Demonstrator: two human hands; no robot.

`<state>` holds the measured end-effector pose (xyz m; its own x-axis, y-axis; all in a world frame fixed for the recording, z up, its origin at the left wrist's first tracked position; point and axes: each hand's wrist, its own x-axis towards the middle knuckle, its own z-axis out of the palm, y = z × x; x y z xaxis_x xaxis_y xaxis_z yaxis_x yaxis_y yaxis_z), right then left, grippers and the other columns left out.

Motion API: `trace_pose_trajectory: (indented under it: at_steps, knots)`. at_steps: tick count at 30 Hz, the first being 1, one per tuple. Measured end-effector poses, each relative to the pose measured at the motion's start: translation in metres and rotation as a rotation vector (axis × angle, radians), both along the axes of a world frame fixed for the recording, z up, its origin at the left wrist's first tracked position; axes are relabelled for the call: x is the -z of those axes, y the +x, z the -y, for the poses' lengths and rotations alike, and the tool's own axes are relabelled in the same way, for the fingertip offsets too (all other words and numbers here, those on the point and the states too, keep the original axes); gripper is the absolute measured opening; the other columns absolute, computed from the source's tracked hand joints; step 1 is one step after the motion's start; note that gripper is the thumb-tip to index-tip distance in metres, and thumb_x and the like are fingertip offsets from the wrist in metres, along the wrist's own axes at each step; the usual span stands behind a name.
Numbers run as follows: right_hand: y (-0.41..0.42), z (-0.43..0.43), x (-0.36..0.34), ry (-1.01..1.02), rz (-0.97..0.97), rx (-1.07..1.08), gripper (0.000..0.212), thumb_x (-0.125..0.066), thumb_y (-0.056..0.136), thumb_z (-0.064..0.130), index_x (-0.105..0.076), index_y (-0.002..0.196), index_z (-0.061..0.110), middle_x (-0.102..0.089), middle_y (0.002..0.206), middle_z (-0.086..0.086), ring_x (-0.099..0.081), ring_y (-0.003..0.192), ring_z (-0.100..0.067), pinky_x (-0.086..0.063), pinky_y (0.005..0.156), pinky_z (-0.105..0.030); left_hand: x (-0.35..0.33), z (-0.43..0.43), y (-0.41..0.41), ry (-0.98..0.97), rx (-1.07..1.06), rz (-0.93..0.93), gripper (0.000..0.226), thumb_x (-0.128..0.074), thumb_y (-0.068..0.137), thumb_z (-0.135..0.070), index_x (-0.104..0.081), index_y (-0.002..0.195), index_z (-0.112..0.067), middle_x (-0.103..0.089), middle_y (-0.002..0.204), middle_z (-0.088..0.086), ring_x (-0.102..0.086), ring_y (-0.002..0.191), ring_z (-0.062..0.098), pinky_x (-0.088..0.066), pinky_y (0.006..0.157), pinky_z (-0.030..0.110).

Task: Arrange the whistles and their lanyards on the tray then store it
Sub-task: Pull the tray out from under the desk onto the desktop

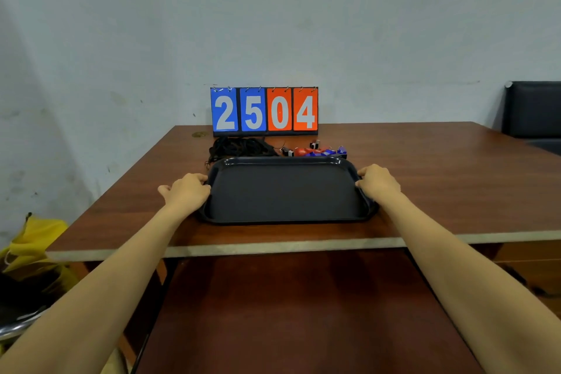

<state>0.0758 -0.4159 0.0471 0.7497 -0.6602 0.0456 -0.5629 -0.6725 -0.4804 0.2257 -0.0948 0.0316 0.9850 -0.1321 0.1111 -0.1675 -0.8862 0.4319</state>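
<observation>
A dark empty tray [285, 191] lies on the brown table near its front edge. My left hand [186, 190] grips the tray's left rim and my right hand [378, 181] grips its right rim. Just behind the tray, a tangle of black lanyards [239, 147] lies at the left. A cluster of red, blue and black whistles [315, 150] lies at the right, partly hidden by the tray's far rim.
A flip scoreboard [264, 111] reading 2504 stands behind the whistles against the wall. The table [440, 179] stretches wide to the right. A dark chair [534, 109] sits at the far right, and a yellow bag [33, 249] on the floor at left.
</observation>
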Motion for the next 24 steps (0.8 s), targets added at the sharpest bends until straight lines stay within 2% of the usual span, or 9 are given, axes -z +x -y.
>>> trace_pose_trajectory:
  at_steps: [7, 11, 16, 24]
  knots:
    - [-0.006, -0.002, 0.002, -0.018, -0.006, -0.012, 0.025, -0.054, 0.092, 0.022, -0.066, 0.113, 0.023, -0.066, 0.108, -0.009, -0.062, 0.095, -0.032, -0.051, 0.088, -0.045, 0.000, -0.007, -0.009, 0.039, 0.020, 0.043, 0.037, -0.042, 0.095, -0.026, -0.054, 0.130, -0.022, -0.063, 0.122, 0.003, -0.051, 0.115, 0.029, -0.019, 0.103, 0.042]
    - [-0.015, -0.003, 0.003, -0.027, -0.021, -0.048, 0.025, -0.055, 0.092, 0.023, -0.066, 0.114, 0.024, -0.067, 0.110, -0.008, -0.062, 0.095, -0.031, -0.052, 0.088, -0.046, 0.001, -0.018, -0.022, 0.053, 0.032, 0.067, 0.037, -0.042, 0.095, -0.027, -0.054, 0.130, -0.022, -0.062, 0.126, 0.000, -0.052, 0.114, 0.027, -0.019, 0.103, 0.042]
    - [-0.026, -0.008, 0.003, -0.046, -0.039, -0.048, 0.025, -0.055, 0.092, 0.023, -0.065, 0.114, 0.025, -0.066, 0.109, -0.008, -0.060, 0.089, -0.028, -0.052, 0.079, -0.038, 0.001, -0.026, -0.042, 0.054, 0.018, 0.081, 0.038, -0.042, 0.095, -0.029, -0.053, 0.131, -0.021, -0.061, 0.129, 0.000, -0.051, 0.117, 0.027, -0.019, 0.104, 0.041]
    - [-0.027, -0.012, 0.004, -0.095, -0.077, -0.036, 0.026, -0.050, 0.092, 0.021, -0.062, 0.115, 0.023, -0.065, 0.104, -0.007, -0.061, 0.089, -0.029, -0.053, 0.083, -0.042, -0.004, -0.031, -0.045, -0.030, 0.042, 0.052, 0.036, -0.048, 0.092, -0.031, -0.057, 0.126, -0.023, -0.063, 0.124, -0.001, -0.051, 0.117, 0.025, -0.020, 0.105, 0.041]
